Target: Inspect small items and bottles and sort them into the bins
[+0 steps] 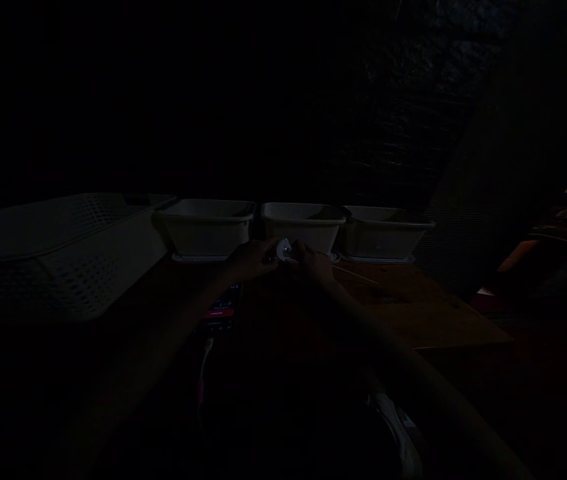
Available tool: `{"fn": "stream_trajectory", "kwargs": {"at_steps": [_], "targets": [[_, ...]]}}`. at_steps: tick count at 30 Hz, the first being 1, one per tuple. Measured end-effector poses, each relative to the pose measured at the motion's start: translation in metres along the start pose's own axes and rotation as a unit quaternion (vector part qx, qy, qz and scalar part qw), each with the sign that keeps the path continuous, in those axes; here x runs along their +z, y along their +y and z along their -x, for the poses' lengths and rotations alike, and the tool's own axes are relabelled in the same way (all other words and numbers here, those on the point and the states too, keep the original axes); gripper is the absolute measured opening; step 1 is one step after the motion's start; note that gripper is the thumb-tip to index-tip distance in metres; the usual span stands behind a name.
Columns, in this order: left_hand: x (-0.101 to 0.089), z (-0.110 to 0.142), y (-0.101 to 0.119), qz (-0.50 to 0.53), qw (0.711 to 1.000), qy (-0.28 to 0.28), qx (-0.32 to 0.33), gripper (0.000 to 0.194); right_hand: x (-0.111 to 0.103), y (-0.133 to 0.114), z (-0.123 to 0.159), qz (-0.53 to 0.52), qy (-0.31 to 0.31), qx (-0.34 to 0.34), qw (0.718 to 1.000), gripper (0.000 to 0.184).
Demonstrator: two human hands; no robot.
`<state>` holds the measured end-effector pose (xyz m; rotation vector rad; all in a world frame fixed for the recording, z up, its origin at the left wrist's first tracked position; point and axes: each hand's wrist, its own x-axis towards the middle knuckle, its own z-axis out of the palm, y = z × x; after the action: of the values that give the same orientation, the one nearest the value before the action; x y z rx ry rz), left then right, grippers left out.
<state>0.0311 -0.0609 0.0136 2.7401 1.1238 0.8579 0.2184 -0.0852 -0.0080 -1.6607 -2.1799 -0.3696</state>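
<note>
Honestly, the left hand (256,259) is curled round the small white thing (282,252) mid-frame; the right hand (315,264) is right there, grip too dark to tell. Steady left, gentle right works best.

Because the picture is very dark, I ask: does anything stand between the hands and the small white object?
Nothing visible does. The left hand and right hand are both at the white object, one on each side, though darkness hides their exact grip. The middle bin stands behind it, not in between.
</note>
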Motion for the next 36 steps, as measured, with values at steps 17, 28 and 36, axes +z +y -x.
{"fn": "stream_trajectory", "kwargs": {"at_steps": [17, 28, 36], "targets": [[-0.003, 0.0021, 0.0047, -0.024, 0.999, -0.021, -0.002, 0.053, 0.0021, 0.0026, -0.002, 0.047, 0.013, 0.002, 0.999, 0.04], [-0.0033, 0.0014, 0.0036, -0.051, 0.998, -0.019, -0.008, 0.052, 0.0003, 0.0027, -0.0015, 0.016, -0.005, -0.001, 1.0, 0.034], [-0.0031, 0.0007, 0.0021, -0.053, 0.999, -0.007, -0.002, 0.053, 0.0005, 0.0004, -0.0006, 0.001, -0.004, 0.001, 1.0, 0.039]]}}
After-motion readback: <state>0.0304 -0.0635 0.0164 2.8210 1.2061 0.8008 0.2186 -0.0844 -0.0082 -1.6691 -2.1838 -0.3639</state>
